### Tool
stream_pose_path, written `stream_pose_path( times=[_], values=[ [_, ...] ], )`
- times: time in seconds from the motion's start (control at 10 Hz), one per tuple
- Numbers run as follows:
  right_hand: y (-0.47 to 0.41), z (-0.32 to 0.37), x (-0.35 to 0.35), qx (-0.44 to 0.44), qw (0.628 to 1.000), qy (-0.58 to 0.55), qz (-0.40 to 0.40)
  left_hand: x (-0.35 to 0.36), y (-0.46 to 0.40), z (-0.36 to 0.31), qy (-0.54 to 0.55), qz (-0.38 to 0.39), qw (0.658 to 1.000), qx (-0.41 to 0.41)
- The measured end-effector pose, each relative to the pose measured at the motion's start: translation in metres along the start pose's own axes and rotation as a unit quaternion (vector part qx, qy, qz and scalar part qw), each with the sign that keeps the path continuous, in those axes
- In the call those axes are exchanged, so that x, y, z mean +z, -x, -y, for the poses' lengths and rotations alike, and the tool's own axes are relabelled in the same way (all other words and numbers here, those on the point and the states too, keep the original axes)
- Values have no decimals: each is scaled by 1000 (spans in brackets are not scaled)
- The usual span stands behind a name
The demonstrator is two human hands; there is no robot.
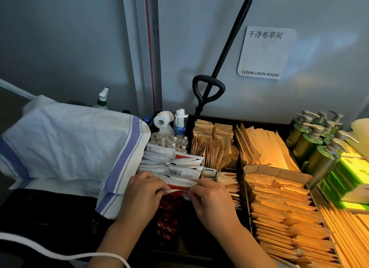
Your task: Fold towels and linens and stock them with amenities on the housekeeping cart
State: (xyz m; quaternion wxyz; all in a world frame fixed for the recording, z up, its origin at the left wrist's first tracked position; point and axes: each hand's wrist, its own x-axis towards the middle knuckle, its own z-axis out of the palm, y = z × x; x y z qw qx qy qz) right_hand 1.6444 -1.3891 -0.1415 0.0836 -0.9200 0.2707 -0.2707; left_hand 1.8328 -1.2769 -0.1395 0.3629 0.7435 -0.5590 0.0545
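Two hands, left hand and right hand, pinch opposite ends of a red-and-white packet, its long axis running left to right, near the packet tray front

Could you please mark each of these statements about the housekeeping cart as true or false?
1. Both hands grip a red-and-white packet. True: the left hand and right hand pinch the red-and-white packet between them.
2. The green pump bottles stand at the cart's left end. False: the green pump bottles stand at the right end.
3. A white cloth with blue stripes lies left of the packets. True: the striped cloth lies there.
4. The wall sign reads "Dirty Linen Room". False: the wall sign reads "Clean Linen Room".
5. The toilet paper roll lies among the brown sachets. False: the toilet paper roll stands behind the white packets.
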Motion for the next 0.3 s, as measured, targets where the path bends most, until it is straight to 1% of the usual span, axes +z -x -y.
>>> stream_pose_path(
  times=[0.1, 0.2, 0.3],
  values=[
    [-3, 3, 2, 6, 1000, 4, 13, -2, -2, -8, -31, -7, 999, 21],
    [-2, -2, -6, -5, 1000, 1, 5, -4, -1, -10, -38, 9, 999, 29],
    [3, -12, -16, 13, 1000, -19, -11, -4, 0, -13, -28, -13, 999, 33]
  ],
)
